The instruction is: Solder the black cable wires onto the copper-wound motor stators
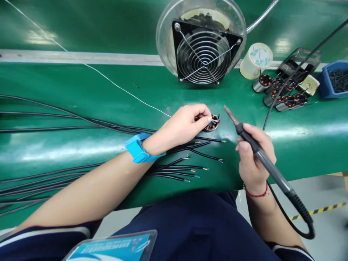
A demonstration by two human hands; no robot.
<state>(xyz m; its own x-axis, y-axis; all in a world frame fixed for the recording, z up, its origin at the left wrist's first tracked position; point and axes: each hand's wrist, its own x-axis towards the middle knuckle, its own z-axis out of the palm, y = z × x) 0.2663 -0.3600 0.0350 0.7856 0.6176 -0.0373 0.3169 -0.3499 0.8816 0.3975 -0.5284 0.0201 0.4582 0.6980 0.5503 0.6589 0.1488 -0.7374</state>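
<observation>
My left hand (185, 125), with a blue wrist strap (138, 148), is closed in a pinch on a small motor stator with copper windings (213, 123) resting on the green table (81, 145). My right hand (252, 156) is wrapped round a black soldering iron (258, 154). Its tip points up and left, a little to the right of the stator and apart from it. Several black cables with stripped coloured ends (195, 168) lie under and beside my left forearm.
A black extraction fan (204, 52) stands behind the stator. At the back right are a tape roll (256, 59), a group of other stators (282, 95), a black holder (299, 63) and a blue bin (335, 79). Long black cables (54, 123) run off left.
</observation>
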